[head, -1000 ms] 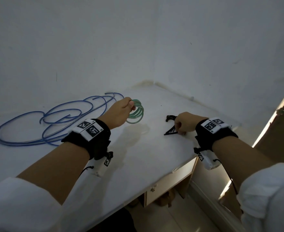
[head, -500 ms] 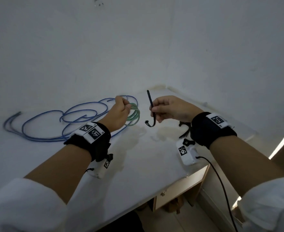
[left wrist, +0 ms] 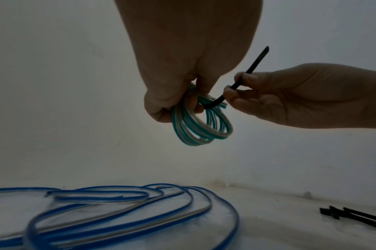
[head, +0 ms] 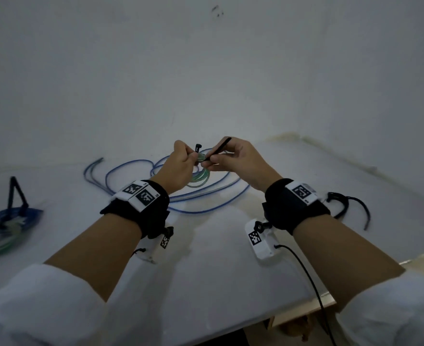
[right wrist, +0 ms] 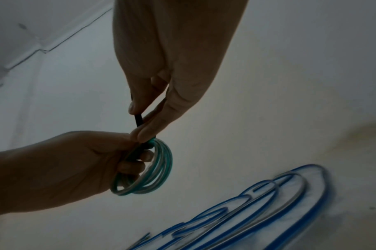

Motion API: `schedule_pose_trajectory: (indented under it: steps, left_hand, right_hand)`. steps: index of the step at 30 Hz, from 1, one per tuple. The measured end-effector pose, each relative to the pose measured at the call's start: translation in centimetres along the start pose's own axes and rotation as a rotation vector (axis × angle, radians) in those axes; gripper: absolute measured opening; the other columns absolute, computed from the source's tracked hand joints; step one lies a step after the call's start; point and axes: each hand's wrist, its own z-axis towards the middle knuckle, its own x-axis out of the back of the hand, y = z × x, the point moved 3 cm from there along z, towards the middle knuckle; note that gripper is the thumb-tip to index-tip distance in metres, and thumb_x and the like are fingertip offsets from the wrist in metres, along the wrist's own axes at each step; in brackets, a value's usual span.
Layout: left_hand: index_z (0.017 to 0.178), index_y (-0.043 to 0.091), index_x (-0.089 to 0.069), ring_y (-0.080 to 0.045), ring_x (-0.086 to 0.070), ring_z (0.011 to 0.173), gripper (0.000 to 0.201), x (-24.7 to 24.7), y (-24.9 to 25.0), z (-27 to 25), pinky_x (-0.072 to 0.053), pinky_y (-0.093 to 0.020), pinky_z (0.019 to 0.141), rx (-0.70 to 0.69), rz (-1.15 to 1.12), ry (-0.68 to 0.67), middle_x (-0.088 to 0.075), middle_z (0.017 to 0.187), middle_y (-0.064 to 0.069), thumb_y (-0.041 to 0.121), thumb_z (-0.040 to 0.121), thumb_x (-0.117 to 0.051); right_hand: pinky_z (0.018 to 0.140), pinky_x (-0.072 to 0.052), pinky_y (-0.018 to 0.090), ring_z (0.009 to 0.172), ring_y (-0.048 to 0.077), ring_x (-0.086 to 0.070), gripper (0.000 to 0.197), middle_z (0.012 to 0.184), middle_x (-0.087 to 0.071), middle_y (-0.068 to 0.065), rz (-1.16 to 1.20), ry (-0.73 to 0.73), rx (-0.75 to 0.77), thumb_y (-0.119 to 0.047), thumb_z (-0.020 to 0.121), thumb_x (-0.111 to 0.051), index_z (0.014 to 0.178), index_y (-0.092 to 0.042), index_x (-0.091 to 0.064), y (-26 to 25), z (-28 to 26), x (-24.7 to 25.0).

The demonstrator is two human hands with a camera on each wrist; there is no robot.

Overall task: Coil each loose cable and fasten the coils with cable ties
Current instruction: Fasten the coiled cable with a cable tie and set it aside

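Green coil (left wrist: 200, 125) hangs gripped in the raised left hand (head: 178, 168) while the right hand (head: 241, 162) pinches a black cable tie (left wrist: 240, 82) against it.

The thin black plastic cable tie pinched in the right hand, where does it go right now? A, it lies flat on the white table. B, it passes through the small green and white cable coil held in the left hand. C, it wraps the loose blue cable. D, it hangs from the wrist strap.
B: the thin black plastic cable tie, pinched by the right hand, threads through the green and white cable coil that the left hand holds.
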Motion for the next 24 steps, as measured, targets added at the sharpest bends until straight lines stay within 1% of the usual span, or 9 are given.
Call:
schedule_pose_trajectory:
  steps: [3,5,7,10,13,16,17,21,24]
  left_hand:
    - [0.091,0.010,-0.036,-0.007,-0.040,0.068,0.007,1.6,-1.1,0.3,-0.035,-0.023,0.063,0.033,-0.036,0.066,-0.042,0.078,0.003,0.012,0.097,-0.039]
    - [0.094,0.009,-0.038,-0.004,-0.042,0.071,0.005,2.5,-1.6,0.4,-0.035,-0.019,0.064,0.034,-0.067,0.112,-0.044,0.080,0.005,0.011,0.097,-0.042]
    - [0.094,0.008,-0.039,-0.004,-0.042,0.071,0.007,3.4,-2.0,0.6,-0.036,-0.019,0.064,0.014,-0.078,0.162,-0.045,0.079,0.005,0.011,0.096,-0.044]
    - [0.093,0.008,-0.040,-0.009,-0.046,0.072,0.008,4.4,-2.5,0.8,-0.038,-0.020,0.064,-0.019,-0.093,0.238,-0.049,0.080,0.002,0.010,0.094,-0.048]
    - [0.090,0.009,-0.043,-0.013,-0.056,0.080,0.009,5.4,-2.8,1.0,-0.043,-0.022,0.070,-0.051,-0.112,0.332,-0.058,0.087,-0.006,0.008,0.092,-0.051]
    - [0.090,0.008,-0.043,0.011,-0.055,0.070,0.008,6.1,-3.2,1.1,-0.041,-0.006,0.063,-0.057,-0.146,0.394,-0.057,0.081,0.006,0.004,0.092,-0.050]
    - [0.090,0.008,-0.043,0.013,-0.054,0.067,0.008,6.3,-3.4,1.1,-0.040,-0.004,0.062,-0.063,-0.157,0.405,-0.056,0.080,0.009,0.004,0.091,-0.050]
    - [0.089,0.009,-0.044,0.010,-0.055,0.066,0.009,6.7,-3.8,1.4,-0.043,-0.010,0.065,-0.096,-0.194,0.428,-0.057,0.079,0.009,0.003,0.091,-0.052]
    - [0.089,0.008,-0.045,0.010,-0.056,0.067,0.009,7.0,-4.1,1.7,-0.042,-0.008,0.064,-0.107,-0.217,0.451,-0.057,0.079,0.009,0.002,0.090,-0.052]
  right_hand:
    - [0.086,-0.056,0.038,0.084,0.024,-0.068,0.010,0.096,-0.064,0.024,0.004,-0.017,0.026,0.009,0.087,-0.055,0.094,0.004,-0.060,0.4,1.2,-1.8]
    - [0.083,-0.057,0.035,0.081,0.023,-0.069,0.011,0.098,-0.064,0.026,0.036,0.006,0.033,0.008,0.088,-0.055,0.098,0.007,-0.060,0.7,2.1,-2.7]
    - [0.077,-0.058,0.033,0.076,0.022,-0.068,0.008,0.094,-0.065,0.025,0.078,0.037,0.043,0.002,0.091,-0.054,0.096,0.004,-0.059,1.0,3.1,-3.7]
    - [0.067,-0.056,0.029,0.067,0.021,-0.064,0.012,0.087,-0.064,0.021,0.143,0.088,0.059,-0.008,0.096,-0.049,0.089,-0.004,-0.058,1.1,4.5,-5.0]
    - [0.060,-0.052,0.027,0.060,0.016,-0.057,0.016,0.081,-0.063,0.015,0.237,0.123,0.075,-0.011,0.097,-0.048,0.084,-0.005,-0.056,1.4,5.7,-6.1]
    - [0.056,-0.048,0.024,0.056,0.014,-0.052,0.010,0.076,-0.058,0.013,0.324,0.157,0.074,-0.006,0.093,-0.053,0.085,-0.006,-0.056,1.8,6.7,-6.8]
    - [0.054,-0.047,0.023,0.054,0.013,-0.050,0.007,0.075,-0.056,0.013,0.337,0.160,0.073,-0.004,0.092,-0.054,0.086,-0.007,-0.056,1.9,7.0,-7.0]
    - [0.047,-0.041,0.023,0.046,0.012,-0.043,0.010,0.064,-0.055,0.004,0.304,0.139,0.072,-0.005,0.092,-0.055,0.084,-0.010,-0.053,2.3,7.7,-7.6]
    - [0.044,-0.036,0.022,0.043,0.013,-0.040,0.012,0.061,-0.053,0.004,0.283,0.145,0.056,-0.008,0.093,-0.055,0.081,-0.009,-0.054,2.8,8.3,-7.8]
